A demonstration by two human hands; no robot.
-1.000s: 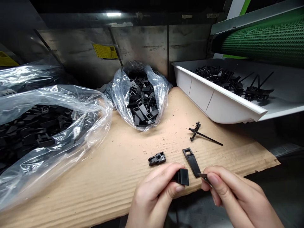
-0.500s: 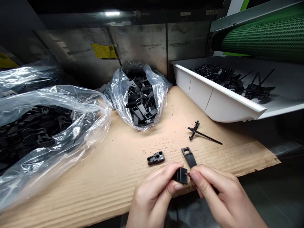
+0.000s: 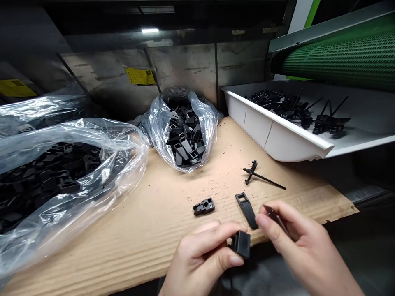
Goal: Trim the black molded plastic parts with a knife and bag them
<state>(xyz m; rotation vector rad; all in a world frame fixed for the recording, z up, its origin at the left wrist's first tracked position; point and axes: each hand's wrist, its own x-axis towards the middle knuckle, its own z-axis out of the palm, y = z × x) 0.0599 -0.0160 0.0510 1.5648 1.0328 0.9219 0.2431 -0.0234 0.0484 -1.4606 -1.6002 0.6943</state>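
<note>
My left hand pinches a small black plastic block between thumb and forefinger, just off the front edge of the cardboard sheet. My right hand is closed on a thin black strip, a short way right of the block and apart from it. A flat black rectangular piece lies on the cardboard right in front of both hands. Left of it lies a small black clip. Farther back lies a black pin with a long thin tail.
A clear bag of black parts stands at the back centre. A larger clear bag of parts fills the left. A white tray with several black pins sits at right under a green conveyor.
My hands met half a second ago with the strip at the block; now they have drawn apart, the right hand moving right and the left lowering the block.
</note>
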